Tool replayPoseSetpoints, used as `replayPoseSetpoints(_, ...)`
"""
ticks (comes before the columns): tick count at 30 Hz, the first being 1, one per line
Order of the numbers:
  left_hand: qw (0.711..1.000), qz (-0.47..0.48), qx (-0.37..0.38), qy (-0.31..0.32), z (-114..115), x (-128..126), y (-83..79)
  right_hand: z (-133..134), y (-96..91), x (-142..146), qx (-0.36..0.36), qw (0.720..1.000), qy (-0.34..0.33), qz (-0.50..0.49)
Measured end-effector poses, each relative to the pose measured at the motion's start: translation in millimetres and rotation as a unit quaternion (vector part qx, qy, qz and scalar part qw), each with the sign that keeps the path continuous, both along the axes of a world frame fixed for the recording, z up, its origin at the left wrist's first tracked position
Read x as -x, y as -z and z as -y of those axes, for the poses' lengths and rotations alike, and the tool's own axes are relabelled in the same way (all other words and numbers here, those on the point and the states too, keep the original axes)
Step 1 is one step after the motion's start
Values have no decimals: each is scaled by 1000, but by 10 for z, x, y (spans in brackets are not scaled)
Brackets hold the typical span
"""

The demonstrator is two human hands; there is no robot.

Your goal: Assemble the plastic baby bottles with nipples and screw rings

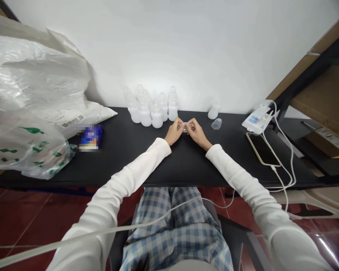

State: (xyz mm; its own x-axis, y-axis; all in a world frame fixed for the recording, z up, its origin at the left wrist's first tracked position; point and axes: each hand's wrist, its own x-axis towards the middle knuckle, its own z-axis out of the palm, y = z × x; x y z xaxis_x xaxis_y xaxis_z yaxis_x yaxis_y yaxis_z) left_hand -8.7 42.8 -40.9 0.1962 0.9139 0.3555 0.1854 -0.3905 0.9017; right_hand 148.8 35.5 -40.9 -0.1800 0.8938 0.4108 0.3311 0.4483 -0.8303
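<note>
Both my hands meet over the middle of the black table. Fingertips of my left hand (175, 131) pinch one side of a small, clear, round ring-like piece (185, 127). On its other side the fingers of my right hand (196, 132) pinch it too. The piece is too small to name exactly. Beyond my left hand stand several white baby bottles (157, 117) with clear domed tops, grouped upright near the wall. Apart from them, beyond my right hand, a single white bottle (213, 112) stands without a clear dome over it. Close to that bottle lies a clear dome cap (216, 124).
Large white plastic bags (36, 86) bulge over the table's left end, beside a blurred blue packet (90, 137). On the right lie a phone (262, 149), a white-and-blue box (257, 117) and looping white cables (290, 150). A cable (147, 224) crosses above my lap.
</note>
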Motion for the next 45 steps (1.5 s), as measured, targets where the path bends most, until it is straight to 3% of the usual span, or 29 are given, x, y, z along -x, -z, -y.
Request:
replayPoseSetpoints(3,1000,2,-10,17,23,8,-34,-15,20,-7,11,999,-26,-36)
replayPoseSetpoints(7,999,5,-19,39,43,4,-68,-11,-2,-26,-28,999,8,-30)
replayPoseSetpoints(16,993,79,82,40,3,-10,-13,-22,-58,-131,-68,993,-8,92)
replayPoseSetpoints(27,998,48,31,39,-14,-6,29,34,-75,-100,-15,999,12,37)
replayPoseSetpoints(37,993,68,62,70,21,3,-33,43,-104,-87,-45,998,6,53)
replayPoseSetpoints(45,999,30,27,24,60,16,-86,78,-125,-15,-58,996,25,68)
